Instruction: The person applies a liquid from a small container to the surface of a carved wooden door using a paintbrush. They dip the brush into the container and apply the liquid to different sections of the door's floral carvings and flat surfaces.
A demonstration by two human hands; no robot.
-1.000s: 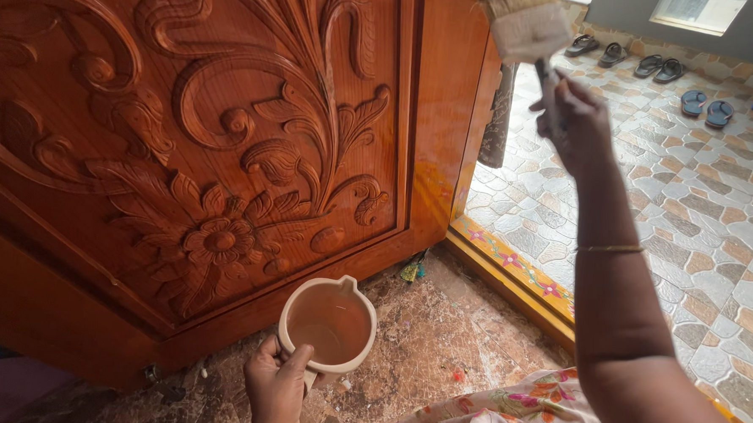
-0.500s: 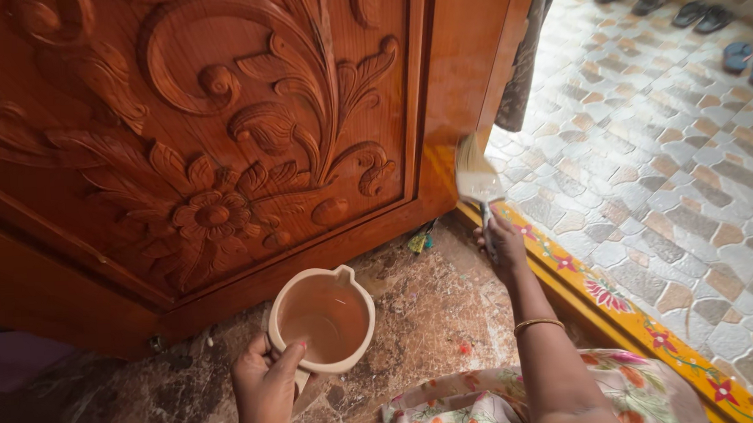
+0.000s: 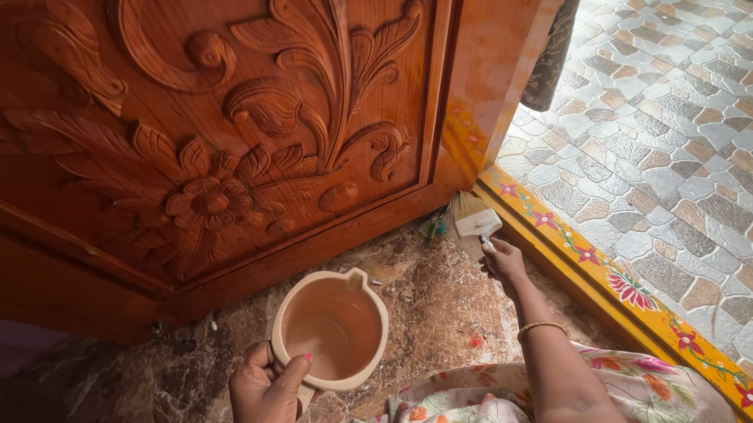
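Marble floor [image 3: 432, 311], carved door [image 3: 221, 142]; right hand [image 3: 504, 261] holds brush [image 3: 473, 218].

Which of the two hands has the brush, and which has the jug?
The right hand grips the brush, bristles at the door's bottom corner. The left hand holds the beige jug by its handle, above the marble floor.

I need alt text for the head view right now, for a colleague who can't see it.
Seen from above, the right hand holds a paintbrush with its bristles at the bottom corner of a carved wooden door, while the left hand grips a tan mug holding a little liquid over a marbled brown floor. A yellow flower-painted threshold separates it from patterned paving.
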